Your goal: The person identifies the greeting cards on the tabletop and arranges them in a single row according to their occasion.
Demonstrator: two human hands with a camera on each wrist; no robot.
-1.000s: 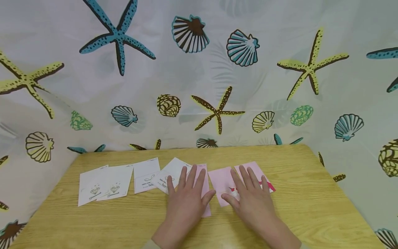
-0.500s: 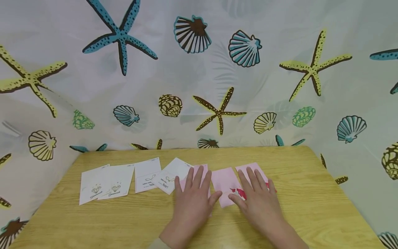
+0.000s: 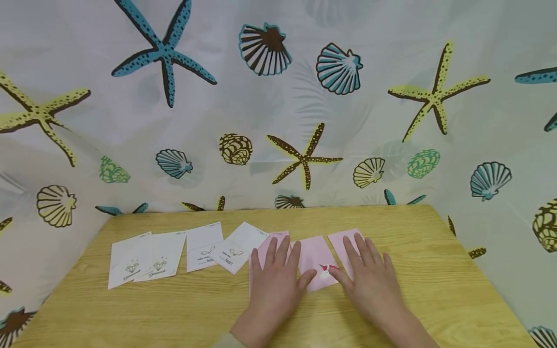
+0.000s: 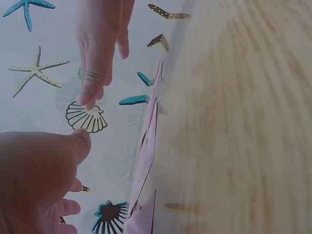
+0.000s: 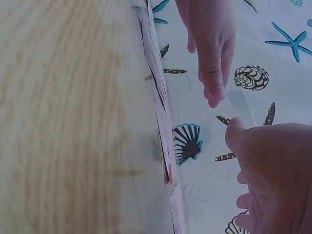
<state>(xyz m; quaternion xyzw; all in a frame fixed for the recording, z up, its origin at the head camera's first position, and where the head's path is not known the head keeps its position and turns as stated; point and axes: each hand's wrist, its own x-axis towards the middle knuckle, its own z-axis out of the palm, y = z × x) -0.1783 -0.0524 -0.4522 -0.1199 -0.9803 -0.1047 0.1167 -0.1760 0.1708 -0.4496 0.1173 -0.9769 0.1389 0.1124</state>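
Apparently the laying-out is done: four white cards (image 3: 165, 251) and three pink cards (image 3: 311, 253) lie in a row on the worktop (image 3: 187, 314), some overlapping and askew, so any straightening seems pending. The left hand (image 3: 278, 282) and right hand (image 3: 374, 282) hover over the pink ones, fingers extended, gripping nothing

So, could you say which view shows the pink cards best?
The head view shows the pink cards from above, partly behind the left hand and right hand; both wrist views show only narrow, nearly edge-on strips.
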